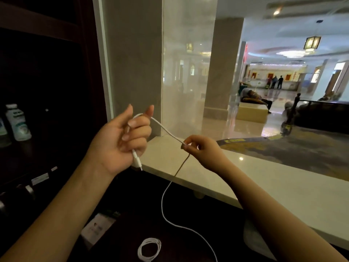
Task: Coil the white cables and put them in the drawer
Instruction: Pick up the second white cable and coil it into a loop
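Note:
My left hand (pixel 122 142) is raised, palm toward me, with a white cable (pixel 164 201) looped over its fingers; the plug end hangs below the palm. To the right, my right hand (pixel 200 150) pinches the same cable between thumb and fingertips. From that pinch the cable drops past the counter edge and trails across the dark desk toward the bottom of the view. A second white cable (pixel 149 250), wound into a small coil, lies on the dark desk near the bottom centre. No drawer is visible.
A pale stone counter (pixel 283 190) runs from centre to right behind a glass pane. Dark shelving on the left holds white bottles (pixel 18 122). A small white box (pixel 96 229) lies on the desk beside the coil. A lobby with people lies beyond.

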